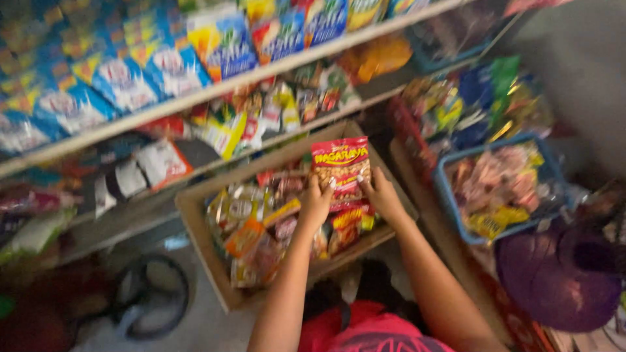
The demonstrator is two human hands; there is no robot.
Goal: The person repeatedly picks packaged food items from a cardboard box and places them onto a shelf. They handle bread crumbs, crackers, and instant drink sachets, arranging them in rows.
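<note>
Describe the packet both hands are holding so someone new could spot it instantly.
Find the open brown cardboard box of snack packets below the shelves. Above its far edge, the left hand and right hand hold up a red plastic snack packet. Unlike the packets lying in the box, it stands upright, with a clear window showing nuts.

My left hand (315,203) and right hand (381,195) sit close together over the cardboard box (195,215), which is packed with snack packets, so there is no bare gap inside it to reach down through. The red peanut packet (341,168) fills the space between my hands. Just above, the shelf edge (215,91) and its crowded packets close off the way up. To my right the blue basket (450,195) blocks sideways reach
</note>
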